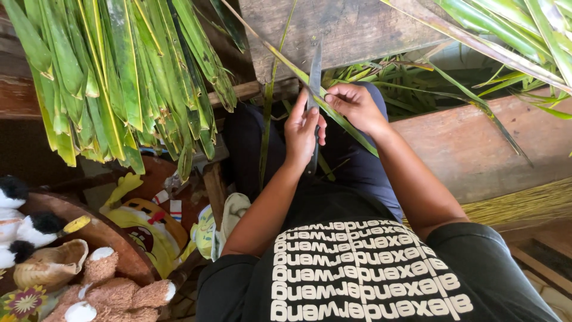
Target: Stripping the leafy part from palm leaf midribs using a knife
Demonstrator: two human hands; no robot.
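In the head view I look down at my two hands, near the middle of the picture and above my lap. My left hand (302, 132) is closed around the dark handle of one knife (314, 89); its fingers are pressed together on the handle, and the blade points away from me, toward the far side. My right hand (356, 106) is just to the right of the blade. Its fingers pinch one long leaf strip (333, 114) between thumb and forefinger. This strip runs in a slant from the far left, past the blade, and down to the near right, and it seems to touch the blade where they cross.

I judge the strip to be very light, thin and bendable, a little stiff along its length, and easy to tear or split. It is best held close to the blade, as now, so that it does not wobble.

On the far left hangs one big bundle of green leaves (119, 77), too many to count. More leaves (512, 36) reach in from the far right. Behind the hands stands a wooden board (357, 27). On the near left I count about four soft toys (113, 292).
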